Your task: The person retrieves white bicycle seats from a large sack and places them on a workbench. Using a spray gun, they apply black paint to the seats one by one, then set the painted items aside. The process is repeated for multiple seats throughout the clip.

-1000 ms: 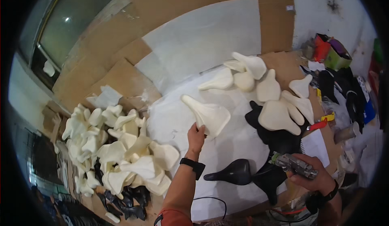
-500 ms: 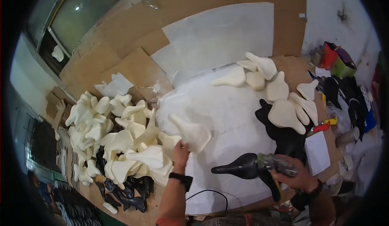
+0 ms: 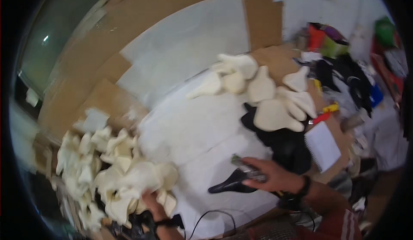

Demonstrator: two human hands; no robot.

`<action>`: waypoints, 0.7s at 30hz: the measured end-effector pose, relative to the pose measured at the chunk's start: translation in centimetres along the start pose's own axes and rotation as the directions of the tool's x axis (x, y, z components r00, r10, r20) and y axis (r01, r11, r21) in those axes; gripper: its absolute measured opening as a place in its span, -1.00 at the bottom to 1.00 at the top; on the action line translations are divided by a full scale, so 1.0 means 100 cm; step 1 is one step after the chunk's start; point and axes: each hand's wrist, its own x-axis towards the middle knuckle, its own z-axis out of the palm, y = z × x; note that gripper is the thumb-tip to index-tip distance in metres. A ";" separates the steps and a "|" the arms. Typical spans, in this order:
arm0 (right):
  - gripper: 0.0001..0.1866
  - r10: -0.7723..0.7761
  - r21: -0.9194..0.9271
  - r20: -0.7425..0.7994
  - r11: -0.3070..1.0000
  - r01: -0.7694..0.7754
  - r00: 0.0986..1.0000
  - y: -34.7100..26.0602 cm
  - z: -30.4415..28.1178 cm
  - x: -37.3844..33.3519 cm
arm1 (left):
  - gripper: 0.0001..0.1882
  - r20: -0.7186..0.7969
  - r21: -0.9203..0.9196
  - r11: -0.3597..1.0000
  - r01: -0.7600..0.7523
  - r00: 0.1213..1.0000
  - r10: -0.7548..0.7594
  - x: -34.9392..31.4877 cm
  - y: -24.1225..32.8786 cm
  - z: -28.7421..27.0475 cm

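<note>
Cream bicycle-saddle-shaped foam pads lie heaped at the left in a pile. My left hand is at the near edge of this pile, its fingers closed on the rim of a foam saddle pad; motion blurs both. My right hand is wrapped round a grey, shiny hand-held tool with a greenish tip; its exact kind is unclear. Directly beneath and beside the tool, a black saddle piece lies on the white sheet, its narrow nose pointing left. My right hand hides its wide end.
More foam pads lie at the far right, some on black saddle covers. Beside them are a spiral notebook and a red-and-yellow tool. A dark cable curves along the near edge. Bags crowd the back right.
My left hand has carried the foam pad leftward from the white sheet onto the pile. My right hand and its tool now cover the black saddle piece's wide end. The view has shifted.
</note>
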 end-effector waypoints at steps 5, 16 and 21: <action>-0.28 -0.084 -0.273 0.144 0.954 0.121 0.986 0.077 0.002 0.026 | -0.28 -0.072 -0.625 0.760 0.179 0.956 -0.284 0.011 -0.006 -0.075; -0.22 0.219 -0.127 -0.501 0.938 -0.322 0.837 0.217 -0.274 0.247 | -0.40 0.431 -0.288 0.767 0.573 0.793 -0.430 0.091 -0.006 0.266; -0.14 0.356 -0.131 -0.561 0.853 -0.505 0.747 0.243 -0.296 0.322 | -0.31 0.552 -0.077 0.663 0.745 0.585 -0.594 0.081 -0.018 0.435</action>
